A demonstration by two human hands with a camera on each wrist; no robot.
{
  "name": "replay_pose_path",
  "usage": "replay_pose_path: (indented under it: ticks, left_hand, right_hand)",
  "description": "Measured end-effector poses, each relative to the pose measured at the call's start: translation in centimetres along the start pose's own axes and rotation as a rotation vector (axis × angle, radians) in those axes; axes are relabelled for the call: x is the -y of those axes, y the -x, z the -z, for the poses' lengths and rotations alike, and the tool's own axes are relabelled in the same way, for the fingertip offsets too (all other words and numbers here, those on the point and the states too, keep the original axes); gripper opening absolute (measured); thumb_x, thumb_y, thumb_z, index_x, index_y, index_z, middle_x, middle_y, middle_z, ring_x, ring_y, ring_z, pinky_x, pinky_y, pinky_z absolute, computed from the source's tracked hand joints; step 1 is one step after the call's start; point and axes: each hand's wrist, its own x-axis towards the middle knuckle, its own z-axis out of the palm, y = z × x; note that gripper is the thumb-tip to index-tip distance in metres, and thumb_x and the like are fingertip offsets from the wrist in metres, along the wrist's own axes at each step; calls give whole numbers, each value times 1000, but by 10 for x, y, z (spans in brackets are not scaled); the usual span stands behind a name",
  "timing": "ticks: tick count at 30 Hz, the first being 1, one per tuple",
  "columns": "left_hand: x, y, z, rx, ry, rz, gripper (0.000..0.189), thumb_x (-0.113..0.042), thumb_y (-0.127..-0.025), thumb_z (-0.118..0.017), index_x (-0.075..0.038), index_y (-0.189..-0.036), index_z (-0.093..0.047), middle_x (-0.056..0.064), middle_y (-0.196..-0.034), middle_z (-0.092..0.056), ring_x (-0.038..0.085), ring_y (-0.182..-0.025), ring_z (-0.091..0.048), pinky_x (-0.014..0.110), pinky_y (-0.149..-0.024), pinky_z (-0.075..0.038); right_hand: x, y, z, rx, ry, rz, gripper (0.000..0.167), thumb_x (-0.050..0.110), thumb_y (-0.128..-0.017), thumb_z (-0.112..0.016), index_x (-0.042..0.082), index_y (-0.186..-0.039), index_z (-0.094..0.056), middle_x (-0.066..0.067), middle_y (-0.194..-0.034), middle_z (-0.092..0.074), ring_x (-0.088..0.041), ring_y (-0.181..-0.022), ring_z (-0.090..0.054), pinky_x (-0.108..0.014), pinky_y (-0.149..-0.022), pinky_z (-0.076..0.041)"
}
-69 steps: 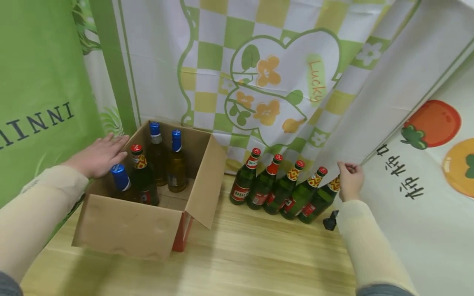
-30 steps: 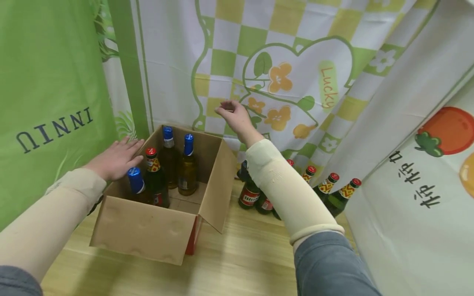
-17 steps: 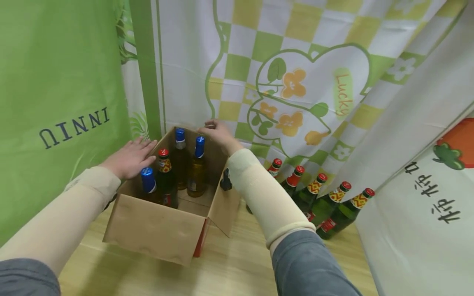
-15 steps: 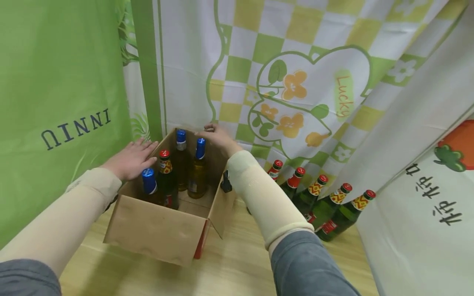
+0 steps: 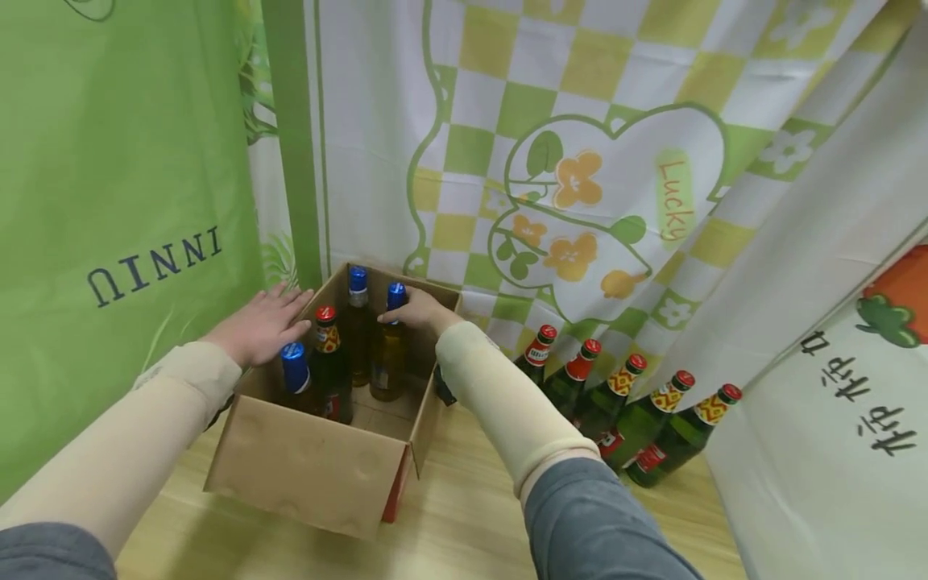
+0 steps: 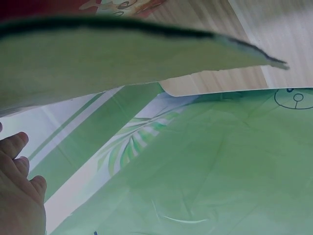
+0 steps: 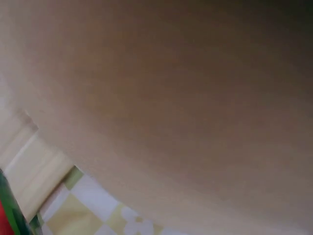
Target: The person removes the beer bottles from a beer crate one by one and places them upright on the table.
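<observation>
In the head view my right hand reaches into the cardboard box. Its thumb and fingers grip the neck of a blue-capped beer bottle, which stands upright inside. Fingers outstretched, my left hand rests on the left rim of the box. Also inside are a second blue-capped bottle, a red-capped green bottle and another blue-capped bottle near the front. The left wrist view has the left hand at its edge, beside the green cloth.
Red-capped green beer bottles stand in a slanting row to the right, from the leftmost bottle to the rightmost bottle. A patterned curtain hangs behind the box. The wooden surface runs below; a box flap fills most of the right wrist view.
My right hand has come from the far right bottle over to the box and down onto a blue-capped bottle's neck. The left hand stays on the rim; the head view has shifted right to left.
</observation>
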Motion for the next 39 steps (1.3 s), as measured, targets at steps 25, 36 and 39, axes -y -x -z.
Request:
replay_pose_path:
  ticks: [25,36,39]
  left_hand:
    - [-10,-5,-1,20,-15,1,65,-35,-112,-39,12,-156,-28,38,-157,-31,57,-148,-16,67,-120,-15]
    - [-8,1,1,20,-14,17,64,-33,-112,-40,13,-155,-30,38,-156,-32,58,-148,-16,68,-119,-16]
    - [-7,2,3,4,-20,20,64,-32,-112,-41,13,-155,-31,39,-155,-32,58,-147,-16,68,-119,-16]
  right_hand:
    - [0,37,-4,-162,-46,198,43,34,-106,-61,-6,-113,-75,-12,-99,-74,-12,-82,-59,-24,-75,-49]
    - [55,68,19,-338,-329,409,29,18,-106,-61,-8,-109,-74,-18,-108,-76,-23,-97,-71,-32,-92,-56]
    - [79,81,32,-356,-450,435,27,15,-106,-61,-10,-103,-72,-22,-102,-75,-26,-94,-72,-35,-91,-58]
